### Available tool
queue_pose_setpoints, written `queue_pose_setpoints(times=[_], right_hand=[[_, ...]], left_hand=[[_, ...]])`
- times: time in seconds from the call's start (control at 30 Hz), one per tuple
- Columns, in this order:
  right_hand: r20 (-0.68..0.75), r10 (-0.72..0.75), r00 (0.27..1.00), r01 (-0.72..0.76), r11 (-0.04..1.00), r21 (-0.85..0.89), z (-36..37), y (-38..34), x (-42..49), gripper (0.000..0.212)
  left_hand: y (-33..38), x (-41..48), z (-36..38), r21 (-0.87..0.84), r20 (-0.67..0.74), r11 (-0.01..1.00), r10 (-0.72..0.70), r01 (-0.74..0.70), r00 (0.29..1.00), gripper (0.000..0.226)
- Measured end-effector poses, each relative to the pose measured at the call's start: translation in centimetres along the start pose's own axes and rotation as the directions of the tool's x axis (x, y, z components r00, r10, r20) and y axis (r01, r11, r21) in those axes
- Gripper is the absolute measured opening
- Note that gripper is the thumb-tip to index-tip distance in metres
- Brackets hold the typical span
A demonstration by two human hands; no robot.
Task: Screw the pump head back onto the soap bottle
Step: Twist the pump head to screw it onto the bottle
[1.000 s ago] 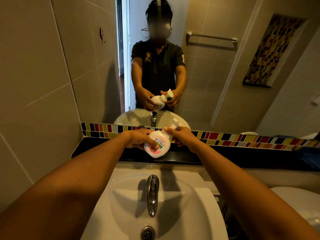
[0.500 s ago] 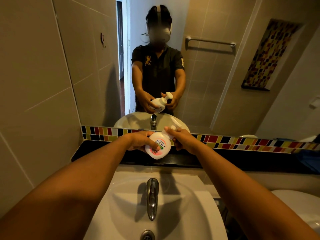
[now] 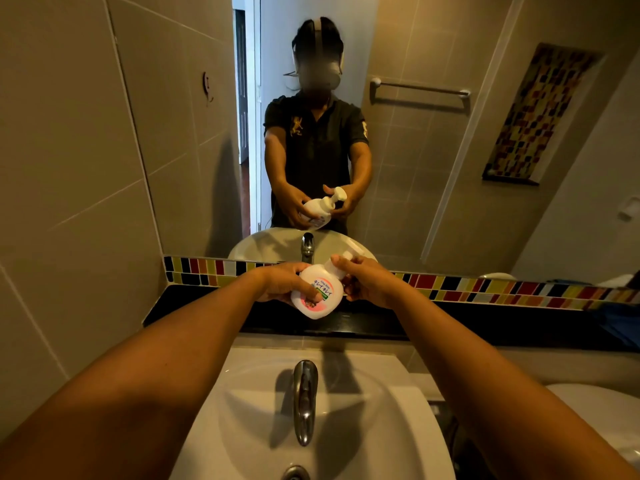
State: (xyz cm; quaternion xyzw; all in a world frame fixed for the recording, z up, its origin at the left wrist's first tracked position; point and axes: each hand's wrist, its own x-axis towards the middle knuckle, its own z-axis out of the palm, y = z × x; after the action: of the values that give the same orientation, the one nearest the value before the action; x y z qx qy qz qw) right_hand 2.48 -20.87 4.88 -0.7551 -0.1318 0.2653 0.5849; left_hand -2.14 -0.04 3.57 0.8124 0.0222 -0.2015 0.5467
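Above white ceramic basin, round white plastic soap bottle, tilted toward 1 o'clock, is clasped by left hand; right hand grip is pinched on white pump head.

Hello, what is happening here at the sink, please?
A person stands before a bathroom mirror and holds a white soap bottle in the air above the sink. The left hand grips the bottle's body, which is tilted. The right hand is closed around the pump head at the neck, as if to turn it. How far it is screwed on cannot be seen. The faucet is not running.
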Motion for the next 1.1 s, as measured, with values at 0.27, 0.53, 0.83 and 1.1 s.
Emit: queue_pose_setpoints(times=[0.27, 0.53, 0.83, 1.1], right_hand=[[0.04, 0.007, 0.999, -0.01, 0.997, 0.081, -0.15, 0.05, 0.03, 0.041], [0.095, -0.006, 0.995, -0.005, 0.993, 0.12, -0.39, 0.02, -0.03, 0.041], [0.024, -0.009, 1.0, 0.007, 0.996, 0.09, 0.15, 0.16, -0.12, 0.053], [0.054, -0.004, 0.999, -0.003, 0.992, 0.13, -0.14, 0.21, -0.12, 0.036]], left_hand=[[-0.18, -0.1, -0.34, 0.004, -0.003, 1.0, -0.01, 0.01, 1.0, 0.061], [0.09, -0.29, -0.85, 0.001, -0.029, 1.0, -0.008, 0.008, 1.0, 0.059], [0.13, 0.03, -0.34, 0.029, -0.004, 1.0, 0.001, -0.001, 1.0, 0.059], [-0.03, -0.07, -0.5, 0.025, -0.009, 1.0, -0.005, 0.005, 1.0, 0.059]])
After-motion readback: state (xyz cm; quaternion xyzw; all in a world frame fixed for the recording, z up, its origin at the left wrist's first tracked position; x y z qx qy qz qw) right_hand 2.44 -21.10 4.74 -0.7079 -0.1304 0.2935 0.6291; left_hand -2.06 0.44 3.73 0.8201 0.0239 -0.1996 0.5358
